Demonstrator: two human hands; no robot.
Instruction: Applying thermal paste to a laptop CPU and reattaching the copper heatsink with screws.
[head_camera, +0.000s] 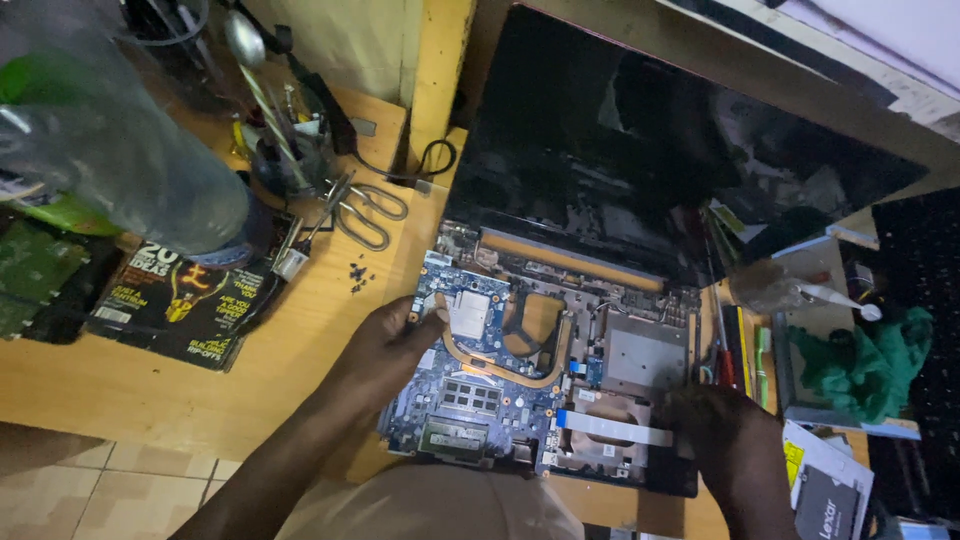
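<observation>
- Stretching across the whole picture is a yellow wooden counter (200, 390), and it is crowded with stuff.
- Below the counter, at the bottom left, you can see a tan tiled floor (80, 490).
- A pale wall (340, 45) stands behind the counter, and the room looks dim.
- An opened laptop (600, 300) lies in the middle of the counter. Its dark screen (650, 140) is tipped back, and its bottom half has no cover on.
- Inside sits a blue circuit board (470, 380) with a curved copper pipe (500, 365) and a white flat cable (612, 428) over it.
- A big clear plastic bottle (110, 140) is very close to the camera at the top left, so it looks blurry.
- A magazine (185, 300) lies flat on the counter just under the bottle.
- A green cloth (870, 360) is bunched up in a tray on the right side.
- The left hand (385, 345) rests on the left edge of the blue board, with the thumb on top, gripping that edge.
- The right hand (725, 425) is on the bottom right corner of the laptop. It is dark there, so I cannot tell if the fingers are spread or curled.
- Silver scissors (365, 210) lie on the counter near the laptop's top left corner.
- Some tiny black screws (357, 272) sit in a little bunch just below the scissors.
</observation>
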